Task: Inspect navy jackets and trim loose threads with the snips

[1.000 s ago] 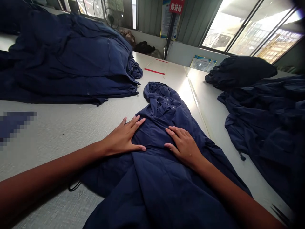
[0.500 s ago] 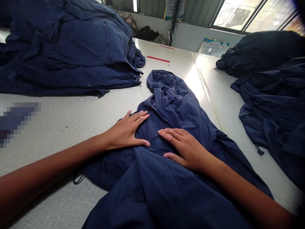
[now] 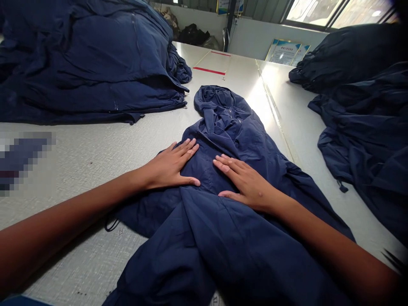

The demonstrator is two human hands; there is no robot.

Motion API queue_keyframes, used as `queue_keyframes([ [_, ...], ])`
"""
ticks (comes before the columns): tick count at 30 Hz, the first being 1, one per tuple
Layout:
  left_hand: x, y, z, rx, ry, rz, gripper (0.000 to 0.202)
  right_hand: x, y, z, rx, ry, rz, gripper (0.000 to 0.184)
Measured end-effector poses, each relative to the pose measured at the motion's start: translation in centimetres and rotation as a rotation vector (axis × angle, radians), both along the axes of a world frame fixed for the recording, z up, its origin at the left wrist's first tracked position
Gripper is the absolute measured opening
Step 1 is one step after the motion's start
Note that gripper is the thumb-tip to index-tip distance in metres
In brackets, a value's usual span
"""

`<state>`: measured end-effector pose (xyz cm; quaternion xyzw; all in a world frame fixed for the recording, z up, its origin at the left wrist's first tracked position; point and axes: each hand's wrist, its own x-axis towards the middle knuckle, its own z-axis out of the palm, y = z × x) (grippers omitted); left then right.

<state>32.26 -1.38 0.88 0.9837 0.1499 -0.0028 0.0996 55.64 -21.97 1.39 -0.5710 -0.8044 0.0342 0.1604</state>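
A navy hooded jacket (image 3: 229, 127) lies lengthwise on the grey table (image 3: 79, 161), hood pointing away from me. My left hand (image 3: 172, 168) rests flat on its left shoulder area, fingers stretched out and together. My right hand (image 3: 247, 182) lies flat on the chest just right of centre, fingers spread slightly. Both palms press the cloth and hold nothing. The jacket's lower part bunches in folds toward me.
A tall stack of navy garments (image 3: 89, 63) fills the far left of the table. More dark garments (image 3: 360, 110) are heaped on the right. A red tape rectangle (image 3: 212, 63) marks the table's far end. Windows and a wall stand behind.
Both hands have slid a little farther up the jacket toward the hood, staying flat. The view has tilted downward, so the windows have mostly left the frame.
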Motion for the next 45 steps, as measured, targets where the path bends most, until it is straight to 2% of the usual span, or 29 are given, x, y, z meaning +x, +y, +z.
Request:
queue_keyframes([
  [4,1.6,1.5,0.1,0.005,0.039,0.035,0.123,0.8,0.5,1.1,0.151,0.066,-0.057,0.055],
  [6,2.7,2.7,0.2,-0.002,0.053,0.051,0.123,1.3,0.6,2.7,0.242,0.125,-0.084,0.043],
  [8,3.7,3.9,0.4,-0.009,0.061,0.05,0.123,1.3,-0.1,5.1,0.266,0.197,-0.088,0.034],
  [10,4.4,5.0,0.6,-0.02,0.065,0.041,0.124,0.2,-2.2,7.7,0.23,0.199,-0.083,0.029],
  [13,4.9,5.9,0.8,-0.052,0.036,0.031,0.125,-3.6,-8.3,10.2,0.214,-0.047,-0.06,0.024],
  [16,5.0,6.2,0.7,-0.079,-0.016,0.023,0.125,-8.0,-15.6,10.0,0.177,-0.285,-0.003,0.025],
  [18,5.1,6.4,0.4,-0.087,-0.033,0.015,0.125,-9.8,-19.4,8.8,0.134,-0.374,-0.063,0.033],
  [20,5.2,6.6,0.2,-0.088,-0.038,0.003,0.124,-10.7,-21.5,7.6,0.136,-0.452,-0.144,0.047],
  [22,5.3,6.8,0.1,-0.083,-0.05,-0.001,0.124,-11.2,-22.3,7.0,0.196,-0.499,-0.191,0.048],
  [26,5.2,6.5,0.1,-0.092,-0.09,-0.003,0.127,-14.1,-22.3,7.3,0.505,-0.45,-0.258,0.029],
  [28,4.9,6.1,0.2,-0.103,-0.101,-0.013,0.127,-16.3,-22.1,7.0,0.594,-0.41,-0.192,0.027],
  [30,4.6,6.0,0.4,-0.127,-0.094,-0.026,0.126,-18.2,-21.9,6.2,0.531,-0.342,-0.098,0.025],
  [32,4.3,6.3,1.0,-0.17,-0.068,-0.026,0.126,-19.3,-21.5,5.6,0.381,-0.257,-0.05,0.025],
  [34,4.2,6.6,2.2,-0.223,-0.021,-0.009,0.125,-19.4,-21.0,6.1,0.261,-0.183,-0.025,0.021],
  [37,3.8,5.6,5.4,-0.243,-0.063,-0.002,0.112,-18.4,-19.3,9.1,0.217,-0.124,0.038,0.018],
  [40,3.3,1.5,8.5,-0.127,-0.25,0.01,0.077,-15.9,-15.2,11.7,0.276,-0.13,0.014,0.026],
  [42,2.7,-2.1,9.2,-0.034,-0.237,0.076,0.063,-13.2,-11.4,11.2,0.273,-0.159,-0.051,0.036],
  [43,2.4,-3.6,9.0,0.011,-0.191,0.101,0.063,-11.6,-9.4,10.2,0.234,-0.179,-0.093,0.043],
  [45,1.8,-5.3,7.4,0.078,-0.075,0.097,0.069,-8.1,-6.1,7.3,0.087,-0.236,-0.088,0.062],
])
